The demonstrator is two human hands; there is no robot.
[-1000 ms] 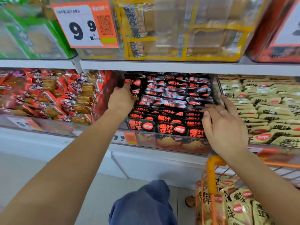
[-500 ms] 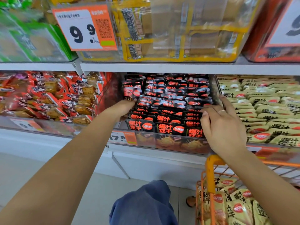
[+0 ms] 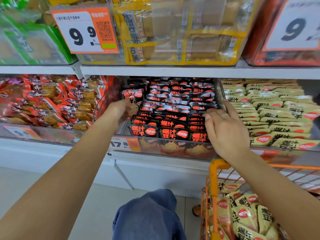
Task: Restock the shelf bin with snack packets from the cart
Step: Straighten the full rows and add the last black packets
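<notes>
- nearest, at the lower right, the orange wire cart [image 3: 214, 172] holds a heap of tan snack packets with red logos [image 3: 245, 213]; a knee in blue denim [image 3: 149, 215] shows at the bottom centre.
- the right hand [image 3: 226, 130], a ring on one finger, rests on the right front rows of the black-and-red snack packets [image 3: 173, 108], its fingers curled over their top edges and one finger lying along the bin's right wall.
- the left hand [image 3: 122, 110] is at the left side of the same rows, pinching a single black-and-red packet [image 3: 132, 95] that stands raised above the others; its fingertips are blurred, so how they close on it is unclear.
- the clear plastic shelf bin [image 3: 173, 149] sits on the middle shelf, packets standing in upright rows almost to the back, with a bare strip along its left wall.
- beside it are a bin of red packets [image 3: 52, 101] on the left and a bin of tan packets [image 3: 277, 115] on the right; an orange-and-white price tag [image 3: 84, 30] hangs above.
- risk, as i judge it: the raised packet could slip and fall flat across the rows, or wedging it in could topple the standing rows into the bare strip if the right hand eases off.
- also, the cart's packets in view match the tan bin, not this one, so a mix-up is possible.
</notes>
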